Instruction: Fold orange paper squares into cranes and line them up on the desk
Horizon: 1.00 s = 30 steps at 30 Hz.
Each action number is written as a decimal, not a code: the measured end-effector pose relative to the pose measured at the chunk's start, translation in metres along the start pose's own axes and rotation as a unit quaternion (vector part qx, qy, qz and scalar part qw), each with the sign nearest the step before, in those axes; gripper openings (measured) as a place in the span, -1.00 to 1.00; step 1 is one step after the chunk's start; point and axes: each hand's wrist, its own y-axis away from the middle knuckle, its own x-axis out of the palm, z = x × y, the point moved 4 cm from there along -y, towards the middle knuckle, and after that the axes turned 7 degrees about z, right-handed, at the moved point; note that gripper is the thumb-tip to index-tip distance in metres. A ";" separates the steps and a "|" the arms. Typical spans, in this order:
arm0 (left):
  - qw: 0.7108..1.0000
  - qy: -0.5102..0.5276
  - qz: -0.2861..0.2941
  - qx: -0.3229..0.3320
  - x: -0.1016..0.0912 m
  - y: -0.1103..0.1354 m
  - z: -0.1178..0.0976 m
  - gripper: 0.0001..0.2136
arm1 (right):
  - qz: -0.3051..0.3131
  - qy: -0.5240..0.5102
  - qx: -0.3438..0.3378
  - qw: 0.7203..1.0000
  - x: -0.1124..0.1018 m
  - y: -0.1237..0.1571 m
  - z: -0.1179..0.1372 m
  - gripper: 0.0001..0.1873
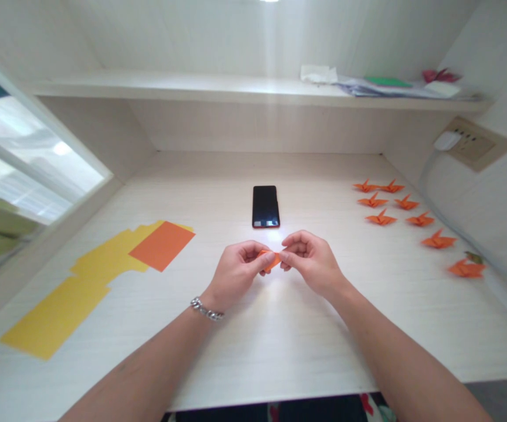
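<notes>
A small folded piece of orange paper (271,258) is pinched between both hands just above the pale wooden desk (279,328). My left hand (235,274), with a silver chain bracelet at its wrist, grips the paper's left end with curled fingers. My right hand (311,259) pinches the right end with thumb and forefinger. Most of the paper is hidden by my fingers.
A black phone (265,206) lies face up behind my hands. Several folded orange paper figures (411,214) sit in rows at the right. An orange sheet (162,245) and yellow sheets (72,299) lie at the left. A shelf (235,88) holds papers; a wall socket (473,143) is at the right.
</notes>
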 end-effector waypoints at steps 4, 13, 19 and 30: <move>1.000 -0.001 0.025 -0.002 0.001 0.000 0.001 -0.81 | -0.008 0.000 -0.014 1.000 0.001 0.001 0.001 -0.71; 0.998 -0.054 -0.034 0.015 -0.007 0.001 -0.004 -0.83 | -0.012 -0.034 0.032 0.999 -0.010 -0.004 -0.004 -0.70; 0.997 -0.070 -0.027 0.019 -0.003 0.000 -0.002 -0.83 | 0.018 0.157 0.011 0.987 -0.003 0.001 -0.003 -0.76; 0.997 -0.075 -0.024 0.022 -0.002 0.001 0.002 -0.82 | 0.045 0.215 0.002 0.976 0.001 0.002 -0.002 -0.82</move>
